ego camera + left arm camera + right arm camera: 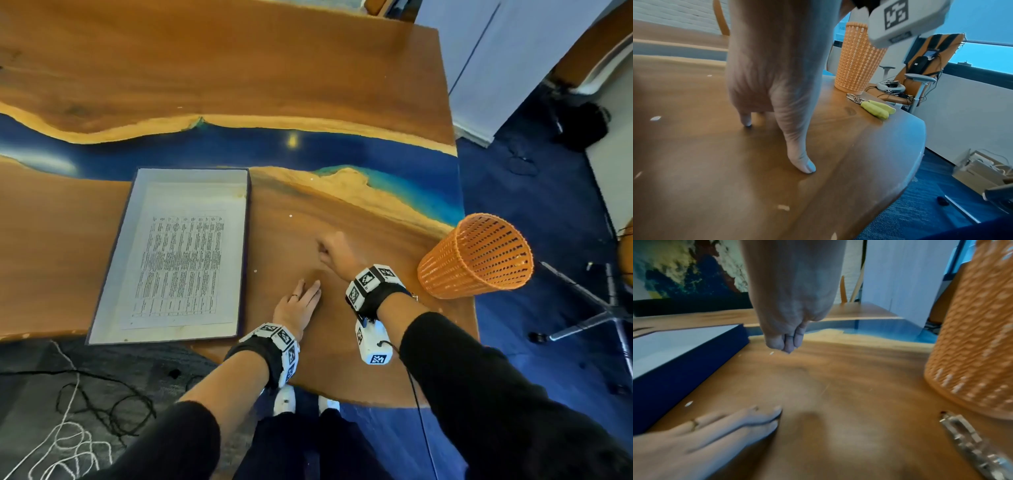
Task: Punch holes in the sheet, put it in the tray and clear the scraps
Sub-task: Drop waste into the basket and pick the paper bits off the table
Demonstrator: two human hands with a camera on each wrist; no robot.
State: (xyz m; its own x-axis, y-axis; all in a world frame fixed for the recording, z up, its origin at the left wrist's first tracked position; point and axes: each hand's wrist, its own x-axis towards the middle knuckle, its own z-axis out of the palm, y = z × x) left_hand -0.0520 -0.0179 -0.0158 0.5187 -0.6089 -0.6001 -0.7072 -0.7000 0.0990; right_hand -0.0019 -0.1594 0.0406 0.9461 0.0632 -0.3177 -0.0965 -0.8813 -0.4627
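Lying flat on the table [376, 212], left hand [297, 306] fingers straight, right hand [334, 251] at its one o'clock bunching fingertips [789, 345] downward, any scrap [290, 216] pinched impossible to tell.

Bright daylight, bluish cast, wrist views motion-blurred, edges bowed

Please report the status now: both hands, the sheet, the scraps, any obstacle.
Left hand flat on table, fingers straight. Right hand fingers bunched, grip contents unclear. Sheet lies in tray. Scraps remain on table; nothing blocks them.
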